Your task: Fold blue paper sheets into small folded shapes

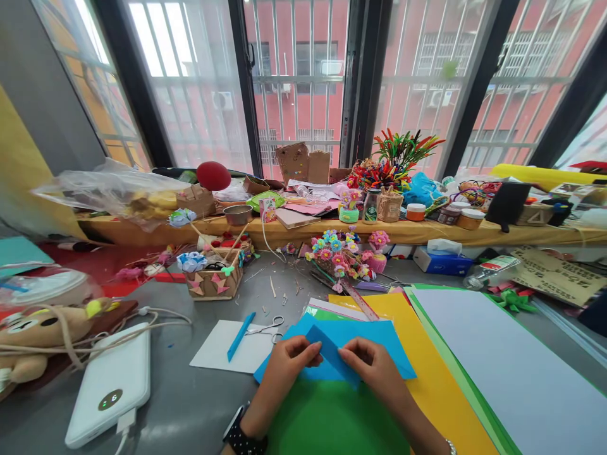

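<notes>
A small piece of blue paper (333,355) is held up between my two hands. My left hand (296,355) pinches its left side between thumb and fingers, and my right hand (370,360) pinches the right side. Beneath it lies a larger blue sheet (379,335), on top of a green sheet (327,417) and a yellow sheet (427,366). Left of my hands, a folded blue paper strip (241,337) and small scissors (265,325) rest on a white sheet (213,347).
A white power bank (114,385) with a cable stands left. White paper (502,341) is stacked right. A decorated cardboard box (215,278), pink and blue craft flowers (339,253) and a tissue box (443,256) line the back, below a crowded window ledge (294,235).
</notes>
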A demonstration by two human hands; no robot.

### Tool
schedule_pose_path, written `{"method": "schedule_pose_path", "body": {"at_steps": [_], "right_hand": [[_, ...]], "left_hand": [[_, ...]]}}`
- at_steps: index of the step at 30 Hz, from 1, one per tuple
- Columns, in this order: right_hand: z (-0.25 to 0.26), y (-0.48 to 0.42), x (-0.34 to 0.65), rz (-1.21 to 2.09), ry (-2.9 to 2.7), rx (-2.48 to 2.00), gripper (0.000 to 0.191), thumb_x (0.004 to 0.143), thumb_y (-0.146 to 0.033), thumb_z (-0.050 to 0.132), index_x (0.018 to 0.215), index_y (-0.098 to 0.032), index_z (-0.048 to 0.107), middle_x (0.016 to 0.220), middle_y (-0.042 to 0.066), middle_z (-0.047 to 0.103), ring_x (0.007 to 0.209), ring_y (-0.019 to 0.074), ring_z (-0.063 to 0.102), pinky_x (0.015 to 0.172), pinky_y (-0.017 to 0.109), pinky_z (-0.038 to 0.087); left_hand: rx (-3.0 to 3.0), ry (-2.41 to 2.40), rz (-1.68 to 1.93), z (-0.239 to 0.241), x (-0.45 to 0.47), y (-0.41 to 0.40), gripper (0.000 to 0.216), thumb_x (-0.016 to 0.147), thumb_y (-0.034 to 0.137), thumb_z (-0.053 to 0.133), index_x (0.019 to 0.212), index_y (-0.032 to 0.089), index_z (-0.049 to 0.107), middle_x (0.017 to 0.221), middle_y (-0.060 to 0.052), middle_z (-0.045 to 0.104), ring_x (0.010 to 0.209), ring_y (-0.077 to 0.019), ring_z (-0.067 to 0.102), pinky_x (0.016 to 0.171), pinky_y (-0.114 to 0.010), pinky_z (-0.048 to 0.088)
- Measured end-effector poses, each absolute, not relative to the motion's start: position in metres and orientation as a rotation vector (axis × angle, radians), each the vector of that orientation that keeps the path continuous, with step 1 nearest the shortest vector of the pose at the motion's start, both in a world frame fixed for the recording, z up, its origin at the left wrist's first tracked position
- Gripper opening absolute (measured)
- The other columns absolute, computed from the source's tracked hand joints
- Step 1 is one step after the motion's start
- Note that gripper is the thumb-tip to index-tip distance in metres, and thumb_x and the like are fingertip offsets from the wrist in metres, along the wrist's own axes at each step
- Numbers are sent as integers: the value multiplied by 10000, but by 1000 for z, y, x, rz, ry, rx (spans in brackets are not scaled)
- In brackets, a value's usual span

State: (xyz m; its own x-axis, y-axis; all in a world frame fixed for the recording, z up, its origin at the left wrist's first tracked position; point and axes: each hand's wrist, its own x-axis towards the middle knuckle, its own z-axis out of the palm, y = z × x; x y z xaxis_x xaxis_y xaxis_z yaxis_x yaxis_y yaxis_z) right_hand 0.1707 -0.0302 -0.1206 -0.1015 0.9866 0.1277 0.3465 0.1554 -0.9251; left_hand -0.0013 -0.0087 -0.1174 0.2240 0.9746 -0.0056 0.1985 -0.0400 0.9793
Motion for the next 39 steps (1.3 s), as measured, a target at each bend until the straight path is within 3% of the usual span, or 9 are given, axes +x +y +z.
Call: {"method": "schedule_pose_path", "body": {"at_steps": [4,10,14,19,27,39], "right_hand": [[-116,-32,172,885,-1692,-1289,294,794,-380,490,722,-130,629,682,50,660,636,164,587,544,212,444],[-116,-35,177,544,-1907,-1246,193,815,-275,493,729,-177,635,690,32,646,634,159,579,573,235,432],[-131,-33,174,260,-2020,-1168,285,868,-282,389,735,-186,622,667,48,617,644,177,564,564,255,413],[-144,-30,170,-40,-2081,-1112,390,913,-270,263,743,-181,603,650,60,600,605,175,538,534,260,370],[-139,-30,171,-289,-2181,-1013,325,901,-170,306,755,-187,595,644,41,611,593,162,526,554,268,344],[-130,-28,178,-287,-2142,-1080,228,858,-154,412,772,-190,619,648,37,643,614,159,579,577,263,385]], "left_hand": [[1621,1158,908,-114,5,-16,273,699,375,577,570,137,608,588,-51,693,595,-191,637,567,-261,498],[1912,1170,1040,-112,6,-20,227,728,287,584,917,169,622,879,-58,681,765,-173,620,692,-262,492],[2158,1147,1032,-116,5,-22,101,762,231,563,749,186,653,720,-33,673,680,-163,609,635,-253,473],[2409,1160,1000,-125,6,-22,138,806,209,508,786,181,642,709,-41,661,648,-163,604,588,-244,461],[2693,1195,947,-127,6,-21,280,867,266,382,777,167,628,672,-54,640,608,-169,596,544,-246,450],[2866,1190,1017,-123,-14,-7,294,874,242,371,760,179,636,653,-29,659,583,-137,603,536,-215,451]]}}
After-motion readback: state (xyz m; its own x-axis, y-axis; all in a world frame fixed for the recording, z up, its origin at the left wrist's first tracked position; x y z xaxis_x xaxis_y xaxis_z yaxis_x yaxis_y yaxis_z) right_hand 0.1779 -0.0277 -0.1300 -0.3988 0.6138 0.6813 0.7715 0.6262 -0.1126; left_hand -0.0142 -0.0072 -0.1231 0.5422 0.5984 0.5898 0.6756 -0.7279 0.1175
